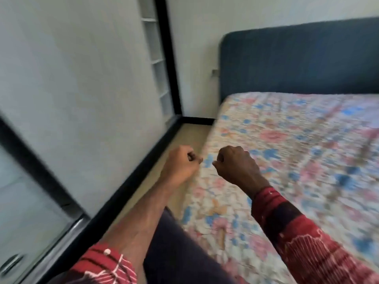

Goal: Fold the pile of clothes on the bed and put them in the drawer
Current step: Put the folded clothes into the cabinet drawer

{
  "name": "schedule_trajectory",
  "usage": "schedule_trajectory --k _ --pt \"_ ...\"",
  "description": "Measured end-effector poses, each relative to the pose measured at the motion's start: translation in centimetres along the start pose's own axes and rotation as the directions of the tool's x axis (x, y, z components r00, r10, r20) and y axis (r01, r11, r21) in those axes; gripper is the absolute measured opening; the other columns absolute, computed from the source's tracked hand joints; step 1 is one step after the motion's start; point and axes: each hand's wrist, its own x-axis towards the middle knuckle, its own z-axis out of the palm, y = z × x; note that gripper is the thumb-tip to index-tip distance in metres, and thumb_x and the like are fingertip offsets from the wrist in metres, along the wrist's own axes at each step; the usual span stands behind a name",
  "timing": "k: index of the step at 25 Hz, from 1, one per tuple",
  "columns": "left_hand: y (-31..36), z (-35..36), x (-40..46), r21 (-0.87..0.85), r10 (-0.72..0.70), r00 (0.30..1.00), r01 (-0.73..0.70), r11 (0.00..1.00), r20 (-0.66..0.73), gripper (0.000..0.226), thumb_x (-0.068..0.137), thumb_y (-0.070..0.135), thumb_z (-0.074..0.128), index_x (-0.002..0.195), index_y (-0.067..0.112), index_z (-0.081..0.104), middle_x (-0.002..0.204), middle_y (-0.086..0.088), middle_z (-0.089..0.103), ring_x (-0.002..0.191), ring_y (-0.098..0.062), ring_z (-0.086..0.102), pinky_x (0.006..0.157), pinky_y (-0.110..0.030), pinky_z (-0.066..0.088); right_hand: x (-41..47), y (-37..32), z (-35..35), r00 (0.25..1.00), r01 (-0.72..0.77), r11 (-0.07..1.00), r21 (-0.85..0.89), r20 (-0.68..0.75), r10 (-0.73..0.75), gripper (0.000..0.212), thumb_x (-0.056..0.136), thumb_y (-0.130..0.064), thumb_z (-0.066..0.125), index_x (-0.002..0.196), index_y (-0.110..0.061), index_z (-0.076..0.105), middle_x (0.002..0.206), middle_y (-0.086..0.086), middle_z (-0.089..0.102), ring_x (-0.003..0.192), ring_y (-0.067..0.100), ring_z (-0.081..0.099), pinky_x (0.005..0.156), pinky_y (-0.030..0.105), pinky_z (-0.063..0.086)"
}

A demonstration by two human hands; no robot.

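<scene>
My left hand (181, 160) and my right hand (235, 163) are raised side by side in front of me, both with fingers curled into fists and nothing in them. They hover over the near left edge of the bed (287, 144), which is covered by a floral sheet in pink, blue and cream. No pile of clothes shows on the part of the bed in view. A drawer front with a metal handle (11, 263) sits at the lower left. The frame is blurred by motion.
A dark blue headboard (297, 60) stands at the bed's far end. A white wardrobe wall (82, 78) with black trim runs along the left, with open shelves (155, 58) beyond. A narrow strip of beige floor (184, 138) lies between wardrobe and bed.
</scene>
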Motion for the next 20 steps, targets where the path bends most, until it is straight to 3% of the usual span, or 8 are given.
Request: schedule_trajectory --k 5,10,14,17,20 --pt "-13.6 -11.7 -2.4 0.05 -0.287 0.94 0.301 0.952 -0.187 0.021 0.082 0.036 0.072 0.072 0.018 0.067 0.062 0.004 0.069 0.064 -0.02 0.07 0.069 -0.04 0.06 4.5 -17.3 7.6 0.914 0.395 0.911 -0.119 0.148 -0.377 0.03 0.092 -0.037 0.06 0.114 -0.017 0.068 0.117 0.015 0.067 0.108 0.04 0.066 0.084 0.04 0.054" --pt "-24.8 -20.3 -4.7 0.067 -0.509 0.804 0.551 0.832 -0.307 0.017 0.086 0.032 0.075 0.076 0.02 0.069 0.073 0.005 0.071 0.071 -0.015 0.069 0.074 -0.037 0.061 8.4 -30.3 16.0 0.756 0.634 0.764 -0.12 0.304 -0.579 0.03 0.096 -0.034 0.059 0.117 -0.014 0.066 0.117 0.011 0.067 0.107 0.034 0.066 0.085 0.042 0.053" --pt "-32.7 -26.9 -7.7 0.085 -0.61 0.665 0.703 0.706 -0.431 0.017 0.085 0.031 0.074 0.072 0.024 0.067 0.075 0.007 0.069 0.074 -0.015 0.067 0.076 -0.038 0.06 8.6 -40.1 23.8 0.561 0.808 0.587 -0.053 0.378 -0.737 0.028 0.1 -0.033 0.053 0.119 -0.013 0.062 0.117 0.01 0.065 0.104 0.031 0.065 0.083 0.039 0.05" --pt "-38.8 -31.4 -9.6 0.097 -0.634 0.583 0.77 0.631 -0.508 0.018 0.087 0.031 0.073 0.073 0.025 0.064 0.072 0.009 0.067 0.072 -0.014 0.066 0.074 -0.038 0.059 8.0 -48.1 29.6 0.407 0.897 0.442 0.026 0.345 -0.846 0.027 0.099 -0.031 0.05 0.116 -0.014 0.063 0.118 0.012 0.066 0.107 0.036 0.065 0.084 0.039 0.049" --pt "-43.8 -35.0 -11.1 0.136 -0.616 0.543 0.802 0.581 -0.571 0.007 0.09 0.029 0.071 0.094 0.027 0.065 0.094 0.006 0.07 0.09 -0.017 0.067 0.081 -0.035 0.057 6.9 -55.1 34.1 0.218 0.961 0.249 0.12 0.226 -0.949 0.024 0.1 -0.03 0.05 0.109 -0.013 0.064 0.108 0.012 0.068 0.099 0.036 0.067 0.082 0.041 0.05"
